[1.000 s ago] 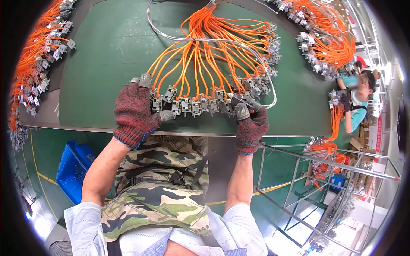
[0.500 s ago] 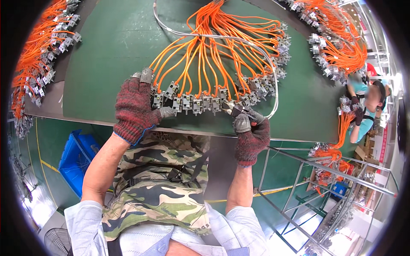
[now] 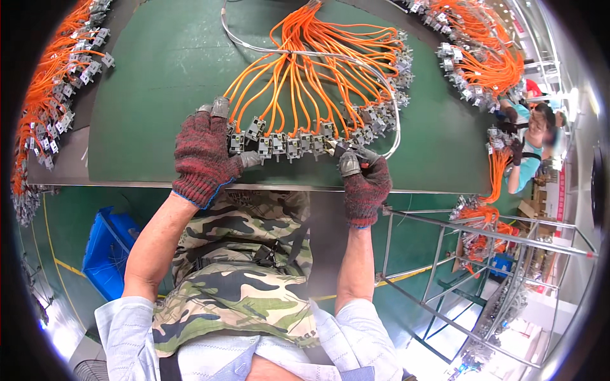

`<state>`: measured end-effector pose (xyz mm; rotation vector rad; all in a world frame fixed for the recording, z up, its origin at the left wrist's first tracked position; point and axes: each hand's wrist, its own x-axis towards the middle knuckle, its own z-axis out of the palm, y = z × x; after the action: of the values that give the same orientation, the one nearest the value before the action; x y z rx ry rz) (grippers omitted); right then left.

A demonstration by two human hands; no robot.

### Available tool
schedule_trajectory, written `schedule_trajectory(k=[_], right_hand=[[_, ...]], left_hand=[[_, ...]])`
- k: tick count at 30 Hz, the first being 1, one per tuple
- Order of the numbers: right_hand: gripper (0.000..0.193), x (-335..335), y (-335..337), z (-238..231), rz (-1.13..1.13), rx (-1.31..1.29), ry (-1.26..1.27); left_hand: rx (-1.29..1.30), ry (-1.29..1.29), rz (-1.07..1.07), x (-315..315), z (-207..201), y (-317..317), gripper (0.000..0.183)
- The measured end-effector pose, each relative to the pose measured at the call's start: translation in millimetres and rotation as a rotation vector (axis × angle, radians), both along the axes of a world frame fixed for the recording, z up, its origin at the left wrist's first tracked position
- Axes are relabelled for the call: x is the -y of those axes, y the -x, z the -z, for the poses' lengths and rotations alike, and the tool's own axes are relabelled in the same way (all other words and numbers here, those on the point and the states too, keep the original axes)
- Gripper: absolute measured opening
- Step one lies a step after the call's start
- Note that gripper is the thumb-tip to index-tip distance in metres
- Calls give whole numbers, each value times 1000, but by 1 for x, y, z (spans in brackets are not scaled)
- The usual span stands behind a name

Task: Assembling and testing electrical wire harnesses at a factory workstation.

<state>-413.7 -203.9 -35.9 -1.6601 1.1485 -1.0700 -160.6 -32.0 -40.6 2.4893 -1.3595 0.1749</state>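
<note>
A fan of orange cables (image 3: 305, 70) lies on the green table mat, each cable ending in a grey connector (image 3: 293, 147). The connectors sit side by side in a curved row. My left hand (image 3: 204, 152), in a dark red knitted glove with grey-taped fingertips, rests at the row's left end. Its thumb and fingers are apart around the end connectors, with nothing gripped. My right hand (image 3: 367, 193), gloved alike, is closed on small dark pliers (image 3: 343, 149). Their pale metal tips are at a connector near the row's middle; whether they touch it cannot be made out.
A white cable (image 3: 279, 51) loops across the orange ones. More cable bundles lie at the left (image 3: 54, 95) and far right (image 3: 486, 60). A blue bin (image 3: 109, 254) stands below at left, a metal frame rack (image 3: 438, 279) at right. A co-worker (image 3: 527, 140) handles cables at far right.
The whole view has shifted slightly. My right hand and the pliers are a little closer to the middle connectors. My left hand stays at the row's left end.
</note>
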Motion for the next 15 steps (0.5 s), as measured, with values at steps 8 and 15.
schedule_trajectory(k=[8,15], right_hand=[[24,0,3,-1,-39,162,-82],[25,-2,-1,-1,-64,278,-150]], left_hand=[[-33,-15,-11,-1,-1,-1,130],[-44,-27,-20,0,-3,1,128]])
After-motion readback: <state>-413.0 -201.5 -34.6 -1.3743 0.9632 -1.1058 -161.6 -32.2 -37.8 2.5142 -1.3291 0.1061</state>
